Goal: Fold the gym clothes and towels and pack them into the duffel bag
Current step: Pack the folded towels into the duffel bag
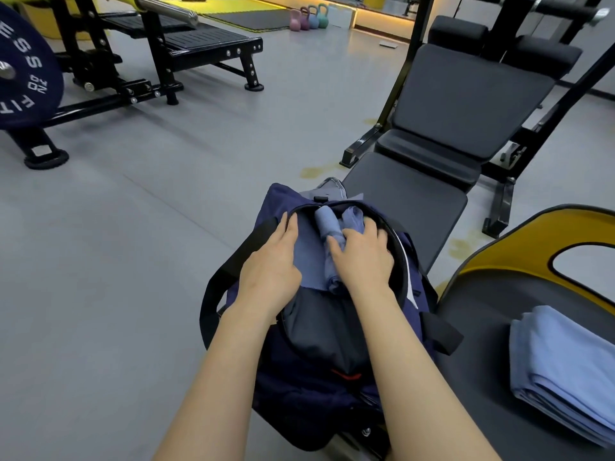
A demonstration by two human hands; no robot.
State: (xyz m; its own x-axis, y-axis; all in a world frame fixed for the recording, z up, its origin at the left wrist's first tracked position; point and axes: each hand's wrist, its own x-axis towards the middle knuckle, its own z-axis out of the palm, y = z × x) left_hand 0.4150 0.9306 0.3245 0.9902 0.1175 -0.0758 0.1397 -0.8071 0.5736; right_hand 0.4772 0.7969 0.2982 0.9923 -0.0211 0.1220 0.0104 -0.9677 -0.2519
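Observation:
A navy duffel bag [299, 387] lies unzipped on the near end of a black bench. Inside it are light blue cloths: a flat folded piece [307, 261] and a rolled one [327, 222], over a dark garment [319, 327]. My left hand [274, 261] rests flat on the flat blue piece, its fingers straight, by the bag's left rim. My right hand [362, 256] presses down on the rolled cloth, its fingers spread over it. A folded light blue towel [562, 367] lies on the black and yellow seat at the right, outside the bag.
The black adjustable bench [459, 104] stretches away behind the bag. A black rack with a navy weight plate [23, 71] and barbell stands at the far left. Several coloured kettlebells [307, 18] sit on the grey floor [133, 227] at the back.

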